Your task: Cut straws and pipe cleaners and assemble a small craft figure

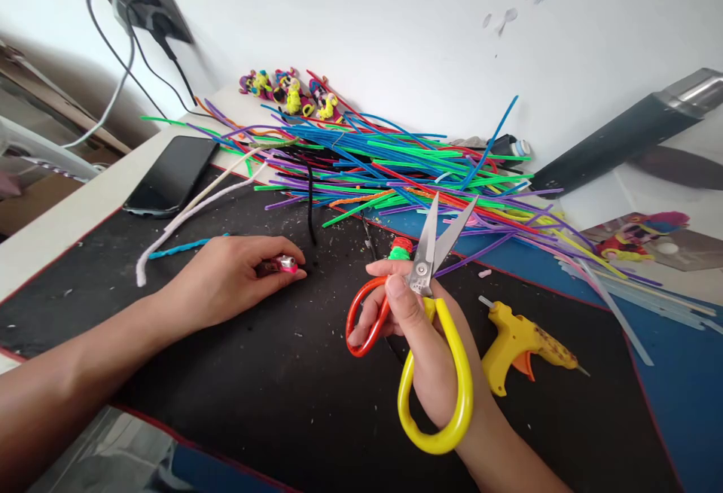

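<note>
The scissors (421, 270) are in the right hand (432, 365), whose fingers are clamped on them, the thumb near the pivot. Their long axis runs away from the person; the parted blades point forward, beyond the fingertips. Just past the index finger is a red-and-green coil (401, 249); I cannot tell if it is touched. The left hand (234, 275) has its fingers curled around a small pink object (287, 264), metal end toward the right hand. Right of the right fingers lies a glue gun (511, 335); farther beyond them, piled pipe cleaners (384, 154).
</note>
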A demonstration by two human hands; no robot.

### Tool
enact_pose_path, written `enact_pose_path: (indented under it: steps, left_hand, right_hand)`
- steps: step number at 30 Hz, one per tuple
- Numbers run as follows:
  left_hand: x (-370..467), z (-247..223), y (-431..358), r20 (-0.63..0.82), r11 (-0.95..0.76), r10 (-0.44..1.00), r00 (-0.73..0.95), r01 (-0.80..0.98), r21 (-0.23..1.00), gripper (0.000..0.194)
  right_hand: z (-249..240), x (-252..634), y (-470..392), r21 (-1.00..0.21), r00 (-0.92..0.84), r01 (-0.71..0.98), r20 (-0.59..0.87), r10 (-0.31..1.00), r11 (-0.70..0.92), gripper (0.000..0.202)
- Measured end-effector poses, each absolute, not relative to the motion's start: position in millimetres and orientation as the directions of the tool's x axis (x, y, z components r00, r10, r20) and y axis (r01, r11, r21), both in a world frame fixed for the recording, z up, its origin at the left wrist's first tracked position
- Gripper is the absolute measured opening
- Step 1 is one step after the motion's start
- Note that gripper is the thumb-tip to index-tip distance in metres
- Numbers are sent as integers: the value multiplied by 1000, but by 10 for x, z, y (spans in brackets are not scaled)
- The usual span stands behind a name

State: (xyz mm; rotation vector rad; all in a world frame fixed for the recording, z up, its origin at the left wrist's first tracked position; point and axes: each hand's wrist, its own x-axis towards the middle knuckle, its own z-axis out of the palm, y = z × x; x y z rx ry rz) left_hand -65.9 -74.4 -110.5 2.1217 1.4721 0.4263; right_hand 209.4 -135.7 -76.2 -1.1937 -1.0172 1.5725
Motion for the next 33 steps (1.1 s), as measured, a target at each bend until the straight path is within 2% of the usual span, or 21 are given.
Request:
enact_pose_path:
  steps: [4, 9, 17, 25, 33]
  left_hand:
    - [-614, -1092, -781, -30, -288, 932, 360, 791, 540, 37]
    - [-587, -1072, -779, -40, -341, 901, 432, 763, 550, 33]
    - [-618, -1224, -791, 30, -370, 902, 430, 737, 566, 30]
    - [-652, -1177, -810, -91, -234, 931, 353, 771, 593, 26]
    - [-603, -1153, -846, -101, -179, 950, 297, 776, 605, 25]
  right_hand:
    - [-774, 2092, -1393, -944, -166, -117, -288, 943, -309, 50]
    - [-754, 2061, -1420, -936, -186, -101, -315, 931, -337, 48]
    - [-666, 1964, -1496, -909, -97, -82, -400, 911, -408, 48]
    - [-703, 1962, -1498, -924, -123, -34, -374, 919, -381, 46]
    - [-769, 2030, -1498, -934, -202, 110, -357, 912, -341, 48]
